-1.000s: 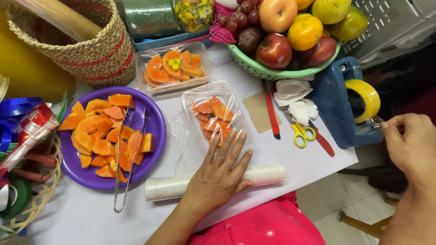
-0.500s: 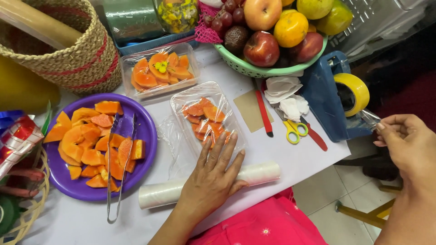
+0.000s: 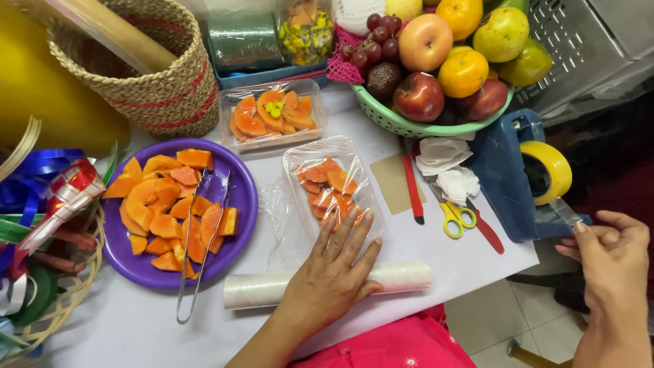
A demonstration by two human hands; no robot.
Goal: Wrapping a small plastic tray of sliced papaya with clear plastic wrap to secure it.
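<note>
Head view, what I see, big to small, with risks. Table (image 3: 88, 327) is crowded, edge close to the person's lap. Fruit basket (image 3: 436, 126) sits at the back right; purple plate (image 3: 231, 197) of papaya on the left with tongs (image 3: 197, 259) lying across its rim. Tape dispenser (image 3: 507, 177) is at the right table edge, yellow roll (image 3: 548, 170) on it.

Wrapped tray (image 3: 334, 184) of papaya is mid-table, between plate and scissors (image 3: 455, 215), film over it and loose at the near end. Film roll (image 3: 327, 283) lies just in front of it.

Left hand (image 3: 334, 272) is flat, fingers spread, palm on the roll, fingertips (image 3: 347, 221) on the tray's near edge; it grips nothing. Right hand (image 3: 613, 262) is off the table at the dispenser; fingers curled at the tape end (image 3: 565, 212). I can't tell if tape is actually pinched.

Risks, my read:
- Film is held by pressure only; if I see the left hand lift, the wrap likely springs loose.
- Hard tape pull could drag the dispenser off the edge.
- Tape could fold on itself.
- Pressing down may squash the fruit.
</note>
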